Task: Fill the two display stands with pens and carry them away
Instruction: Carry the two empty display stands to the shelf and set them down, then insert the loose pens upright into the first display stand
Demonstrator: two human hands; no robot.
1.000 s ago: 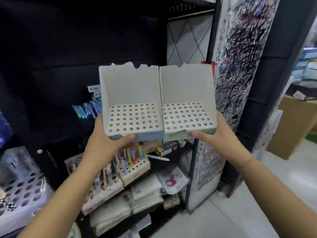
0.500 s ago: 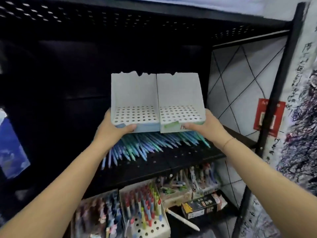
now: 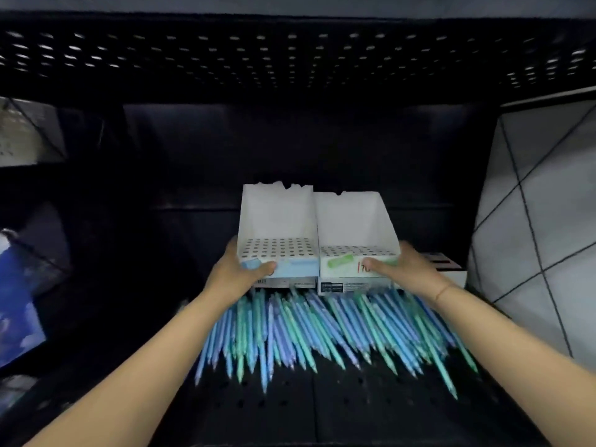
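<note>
Display stands, two white perforated boxes, are held side by side over a dark shelf [image 3: 354,411]. The blue-fronted stand [image 3: 278,243] is gripped by the left hand [image 3: 237,275], the green-fronted stand [image 3: 354,250] by the right hand [image 3: 407,275]. Blue and green pens [image 3: 322,330] are heaped beneath, fanned toward 6 o'clock.

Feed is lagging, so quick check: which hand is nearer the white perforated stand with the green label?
Right. The right hand grips the green-labelled white cardboard stand at its front corner; the left hand holds the neighbouring blue-labelled stand.
</note>
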